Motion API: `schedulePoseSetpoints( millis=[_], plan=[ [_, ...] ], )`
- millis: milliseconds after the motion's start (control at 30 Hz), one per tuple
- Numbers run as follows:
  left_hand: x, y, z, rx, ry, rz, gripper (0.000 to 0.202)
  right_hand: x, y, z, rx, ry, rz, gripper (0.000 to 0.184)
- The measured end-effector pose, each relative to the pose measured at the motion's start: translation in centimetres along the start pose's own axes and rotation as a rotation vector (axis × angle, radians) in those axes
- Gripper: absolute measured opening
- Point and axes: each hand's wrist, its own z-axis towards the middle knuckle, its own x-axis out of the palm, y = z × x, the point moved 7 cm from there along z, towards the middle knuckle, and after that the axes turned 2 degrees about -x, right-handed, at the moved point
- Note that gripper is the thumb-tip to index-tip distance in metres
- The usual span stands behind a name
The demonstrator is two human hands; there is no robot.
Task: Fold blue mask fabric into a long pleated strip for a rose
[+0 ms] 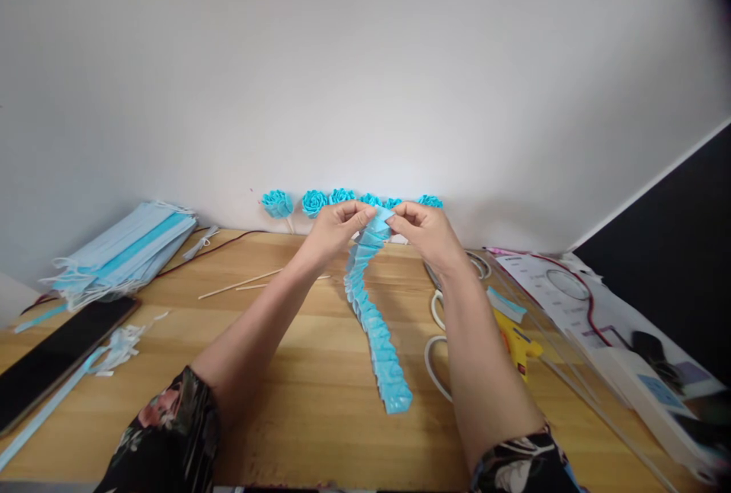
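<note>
A long pleated strip of light blue mask fabric [371,318] hangs from both hands down toward the tabletop, its lower end loose. My left hand [336,226] pinches the strip's top end between thumb and fingers. On the other side of that same end, my right hand [426,230] grips it with thumb and forefinger, close to the left fingertips. Behind the hands, several blue rosette flowers lean along the wall, among them a blue flower on a stick [277,203] at the left; some are partly hidden by my fingers.
Stacked face masks [129,249], a black phone [62,356] and fabric scraps [122,348] lie at left. Thin wooden sticks [240,284] rest mid-table. Right of centre are scissors handles [437,360], a yellow glue gun [518,340], clear rods, papers and a white power strip [645,394].
</note>
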Motion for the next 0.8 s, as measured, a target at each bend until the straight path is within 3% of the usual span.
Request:
schedulePoseSetpoints(
  millis=[167, 367, 567, 800],
  plan=[
    [-0.03, 0.2, 0.05, -0.034, 0.004, 0.022, 0.029, -0.03, 0.11, 0.01, -0.001, -0.023, 0.001, 0.026],
    [-0.44, 0.67, 0.13, -0.043, -0.07, -0.002, 0.024, 0.28, 0.75, -0.36, 0.029, 0.052, 0.031, 0.026],
    [-0.59, 0.74, 0.21, -0.03, -0.092, 0.004, 0.025, -0.27, 0.6, -0.24, 0.023, -0.03, 0.009, 0.039],
    [-0.02, 0.89, 0.1, -0.041, -0.06, 0.019, 0.023, 0.23, 0.31, -0.05, 0.011, -0.046, 0.001, 0.024]
  ],
)
